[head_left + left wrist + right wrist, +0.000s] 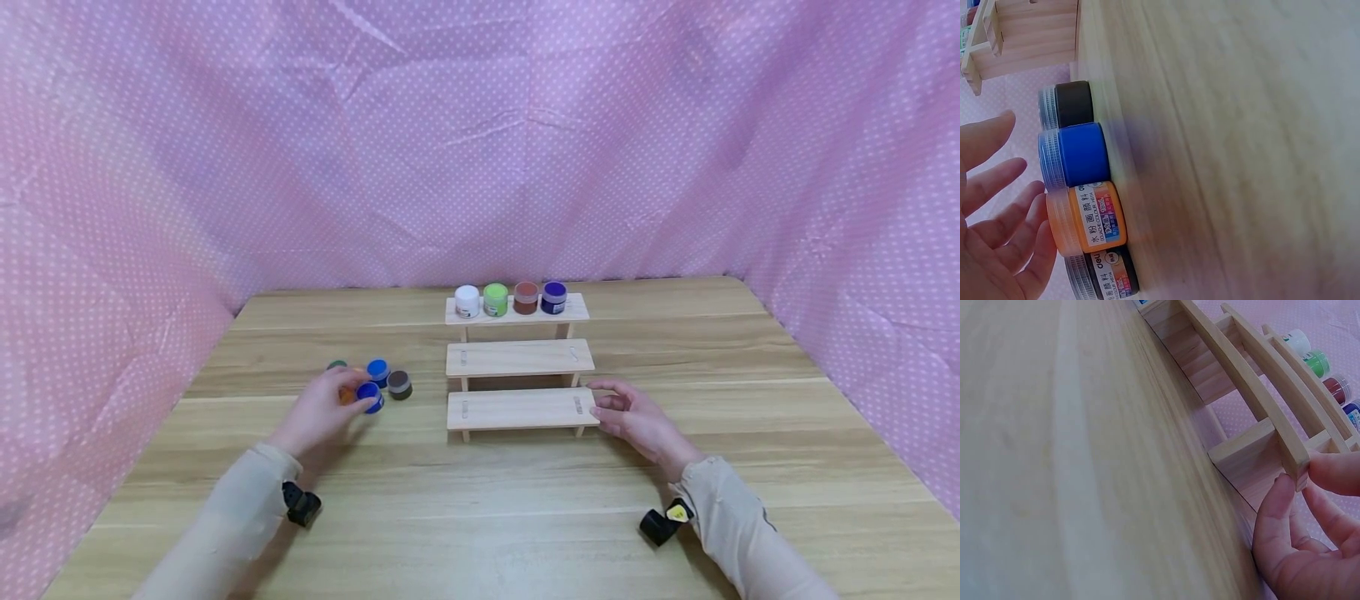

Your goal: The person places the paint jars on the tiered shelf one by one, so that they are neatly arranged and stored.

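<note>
My left hand point(322, 408) is over a cluster of gouache paint jars on the left of the table, its fingers relaxed. In the left wrist view its fingertips are right at the lids of an orange jar point(1099, 219) and a blue jar point(1085, 156); a dark brown jar point(1074, 104) and another dark jar point(1110, 275) stand on either side. The hand partly hides the cluster in the head view. My right hand point(637, 421) pinches the right end of the lowest step of a three-step wooden display rack point(517, 410).
On the rack's top step stand a white jar point(467, 302), a green jar point(496, 300), a reddish-brown jar point(526, 298) and a dark blue jar point(554, 297). The middle step point(517, 357) is bare wood. Behind the wooden table point(495, 517) hangs a pink dotted cloth point(480, 167).
</note>
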`<state>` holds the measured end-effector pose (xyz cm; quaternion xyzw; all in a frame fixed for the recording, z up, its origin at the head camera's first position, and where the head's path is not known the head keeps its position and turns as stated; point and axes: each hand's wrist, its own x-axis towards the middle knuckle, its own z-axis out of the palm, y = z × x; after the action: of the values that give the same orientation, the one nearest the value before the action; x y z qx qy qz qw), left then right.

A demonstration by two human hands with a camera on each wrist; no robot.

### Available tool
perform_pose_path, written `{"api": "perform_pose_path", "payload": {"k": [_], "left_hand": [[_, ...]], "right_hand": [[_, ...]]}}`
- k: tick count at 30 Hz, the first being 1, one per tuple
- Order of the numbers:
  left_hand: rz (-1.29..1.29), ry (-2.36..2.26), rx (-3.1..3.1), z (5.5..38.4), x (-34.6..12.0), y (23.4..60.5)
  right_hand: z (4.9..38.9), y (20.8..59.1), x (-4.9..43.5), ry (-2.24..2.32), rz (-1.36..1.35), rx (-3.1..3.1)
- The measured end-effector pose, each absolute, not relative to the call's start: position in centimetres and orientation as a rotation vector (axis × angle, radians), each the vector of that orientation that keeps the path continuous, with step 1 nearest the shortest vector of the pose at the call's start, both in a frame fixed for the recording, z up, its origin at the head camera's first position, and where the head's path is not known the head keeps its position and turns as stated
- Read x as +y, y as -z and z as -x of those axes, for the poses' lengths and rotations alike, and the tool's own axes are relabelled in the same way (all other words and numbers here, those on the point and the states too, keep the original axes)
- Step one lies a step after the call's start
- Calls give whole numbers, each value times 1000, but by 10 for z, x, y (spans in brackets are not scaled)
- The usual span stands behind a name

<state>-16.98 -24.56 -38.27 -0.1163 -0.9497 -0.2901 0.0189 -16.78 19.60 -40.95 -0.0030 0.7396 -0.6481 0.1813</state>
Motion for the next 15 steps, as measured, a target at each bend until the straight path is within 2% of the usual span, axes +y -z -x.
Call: {"api": "perform_pose_path", "payload": {"k": [15], "left_hand": [[401,808,-2986,174,-247,385]], "right_hand": [[167,411,195,1847,0,2079]]}}
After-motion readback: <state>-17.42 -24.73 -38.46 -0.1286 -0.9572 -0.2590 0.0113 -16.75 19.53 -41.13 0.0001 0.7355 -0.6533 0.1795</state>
